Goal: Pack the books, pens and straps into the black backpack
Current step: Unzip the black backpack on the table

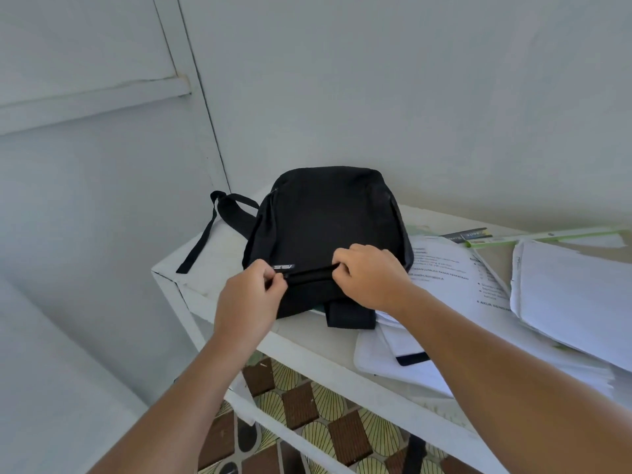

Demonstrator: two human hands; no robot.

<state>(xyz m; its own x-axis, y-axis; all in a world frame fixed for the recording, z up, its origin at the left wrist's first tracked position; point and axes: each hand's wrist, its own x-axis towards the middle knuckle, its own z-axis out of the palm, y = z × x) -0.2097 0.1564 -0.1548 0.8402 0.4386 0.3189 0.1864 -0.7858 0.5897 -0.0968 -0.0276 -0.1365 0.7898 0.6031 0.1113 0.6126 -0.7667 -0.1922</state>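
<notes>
The left hand (pixel 251 299) is pinching the zip end on the black backpack (pixel 325 230), and the right hand (pixel 371 277) is pinching the fabric at the zip's other end. The bag is lying flat on the white bench (pixel 307 340), close to its left corner — a hard tug could be sliding it off that edge. On the right, loose papers (pixel 444 268) are sitting under the bag's side, so they could be getting dragged or creased too.
</notes>
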